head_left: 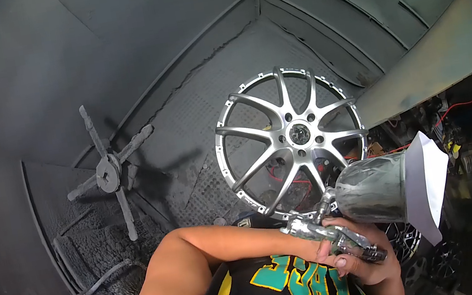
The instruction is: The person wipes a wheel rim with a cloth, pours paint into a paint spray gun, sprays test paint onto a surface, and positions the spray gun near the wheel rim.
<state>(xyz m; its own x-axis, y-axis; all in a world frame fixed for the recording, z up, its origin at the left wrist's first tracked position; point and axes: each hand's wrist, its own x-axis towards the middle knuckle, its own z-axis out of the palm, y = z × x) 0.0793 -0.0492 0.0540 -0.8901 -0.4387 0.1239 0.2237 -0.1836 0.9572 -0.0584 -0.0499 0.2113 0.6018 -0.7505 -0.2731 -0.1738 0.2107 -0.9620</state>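
My right hand (380,257) is closed round the handle of a metal spray gun (333,234), with fingertips showing on its near side. A paint-smeared cup (372,187) is fixed to the gun, and a white, paper-like piece (428,185) covers its wide end. From the left, my left forearm (258,246) crosses my body to the gun. The left hand is mostly hidden there, so its grip cannot be made out. Just beyond the gun is a silver wheel rim (269,105) with several spokes and a dark centre. The cup overlaps the rim's near edge.
On the left stands a grey-coated stand (107,173) with several arms. Grey booth walls (125,35) rise behind and to the left. A pale panel (414,66) borders the right side. Beyond it lie red hose or cable (458,106), clutter and another dark wheel (445,259).
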